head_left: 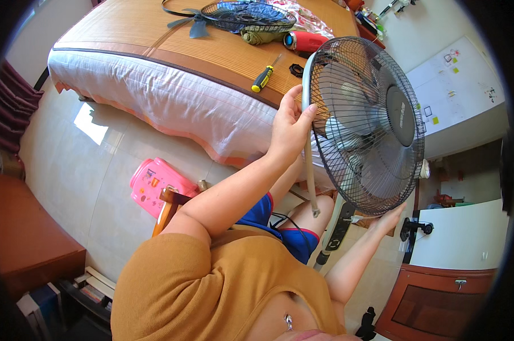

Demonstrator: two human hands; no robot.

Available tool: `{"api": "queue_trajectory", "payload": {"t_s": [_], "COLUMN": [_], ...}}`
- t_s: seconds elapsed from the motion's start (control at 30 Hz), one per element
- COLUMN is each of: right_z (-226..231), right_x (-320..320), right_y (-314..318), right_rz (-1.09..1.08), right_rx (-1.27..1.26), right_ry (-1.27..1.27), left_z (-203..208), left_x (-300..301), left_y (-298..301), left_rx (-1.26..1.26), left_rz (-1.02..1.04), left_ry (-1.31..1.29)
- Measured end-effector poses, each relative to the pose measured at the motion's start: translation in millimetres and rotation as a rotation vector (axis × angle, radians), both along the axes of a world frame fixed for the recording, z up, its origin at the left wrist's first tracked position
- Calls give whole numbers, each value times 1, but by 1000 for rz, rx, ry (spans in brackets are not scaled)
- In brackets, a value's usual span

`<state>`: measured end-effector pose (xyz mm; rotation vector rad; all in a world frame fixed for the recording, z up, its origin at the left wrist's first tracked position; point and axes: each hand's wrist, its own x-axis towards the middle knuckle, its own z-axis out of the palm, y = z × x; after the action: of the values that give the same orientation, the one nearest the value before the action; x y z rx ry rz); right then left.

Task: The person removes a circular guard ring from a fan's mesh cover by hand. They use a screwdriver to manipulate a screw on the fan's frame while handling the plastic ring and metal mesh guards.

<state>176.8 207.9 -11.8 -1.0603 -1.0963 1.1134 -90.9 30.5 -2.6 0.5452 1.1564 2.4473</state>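
Two-handed brace on round black wire-caged fan: left hand pinches its pale plastic rim, right hand under lower edge, finger closure unclear. Slackened left pinch could tip fan; beige strip dangling just below that grip might snag.

Left hand raised, gripping; right hand lower.

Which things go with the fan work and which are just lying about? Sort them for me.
With the fan work:
- fan, gripped by the left hand
- likely the yellow-and-black screwdriver
- likely the round wire grille

Apparently just lying about:
- red cylinder
- pink plastic stool
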Motion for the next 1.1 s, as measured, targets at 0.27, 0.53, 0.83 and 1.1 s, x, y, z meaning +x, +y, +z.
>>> {"api": "queue_trajectory", "payload": {"t_s": [0.27, 0.53, 0.83, 1.1], "right_z": [-1, -4, -5, -8], "right_x": [2, 10, 14, 11], "right_y": [-5, 4, 17, 14], "right_rz": [-3, 10, -23, -91], "right_rx": [12, 152, 153, 147], "right_ry": [20, 78, 102, 61], "left_z": [-5, -4, -1, -8], "left_x": [-1, -6, 4, -1], "left_y": [4, 9, 9, 11], "left_rx": [123, 214, -189, 7], "left_rz": [-7, -50, 176, 72], "left_ry": [42, 112, 428, 249]}}
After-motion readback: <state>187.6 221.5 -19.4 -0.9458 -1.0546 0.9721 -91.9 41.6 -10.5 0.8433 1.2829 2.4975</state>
